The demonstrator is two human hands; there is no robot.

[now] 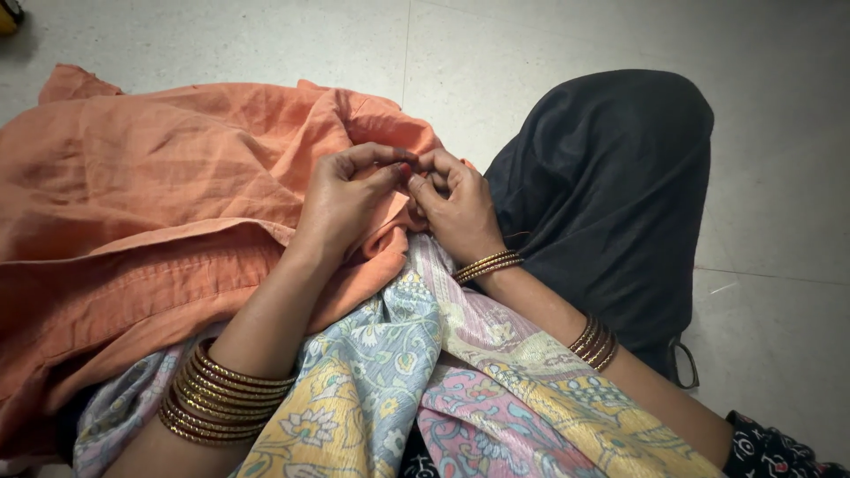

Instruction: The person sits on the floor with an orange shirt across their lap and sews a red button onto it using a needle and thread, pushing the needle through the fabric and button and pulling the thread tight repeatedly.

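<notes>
My left hand [347, 202] is curled over the orange cloth [150, 204], fingers bent inward, thumb and forefinger pinched narrow on a fold at its edge. My right hand [453, 205] meets it fingertip to fingertip — knuckles up, fingers hooked tight on the same fold; whether anything small sits between them I cannot tell. Both wrists angle in from my lap, gold bangles [221, 394] stacked on the left forearm. The cloth spreads leftward across the pale floor [620, 35] — its near edge on my flowered garment [460, 389].

Home: tiled floor [549, 53], garments [150, 177]
</notes>
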